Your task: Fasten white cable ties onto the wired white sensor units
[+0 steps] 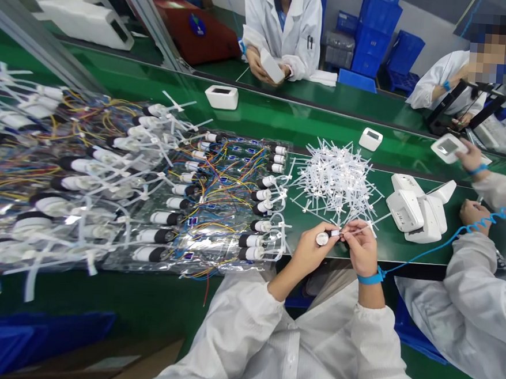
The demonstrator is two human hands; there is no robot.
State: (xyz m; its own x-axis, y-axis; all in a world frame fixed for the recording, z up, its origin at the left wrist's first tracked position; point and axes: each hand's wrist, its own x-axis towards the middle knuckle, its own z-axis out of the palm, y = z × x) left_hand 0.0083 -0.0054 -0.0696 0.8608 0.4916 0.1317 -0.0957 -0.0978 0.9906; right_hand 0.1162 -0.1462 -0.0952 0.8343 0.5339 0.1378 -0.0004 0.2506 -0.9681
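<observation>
My left hand (312,248) is closed around a small white and black cylinder part (324,238), its round white end facing up. My right hand (361,246) pinches a white cable tie (365,227) against that part; a blue wrist strap (370,277) with a coiled cord sits on that wrist. Both hands hover at the near edge of the green bench (400,249). Just beyond them lies a loose heap of white cable ties (338,178). To the left, clear trays (217,210) hold several cylinder parts with coloured wires.
Two white plastic housings (418,210) lie right of the tie heap. A co-worker's sleeve and hands (476,214) reach in from the right, one holding a white casing (449,148). Another person across the belt holds a white part (272,67). Small white casings (222,96) rest on the belt.
</observation>
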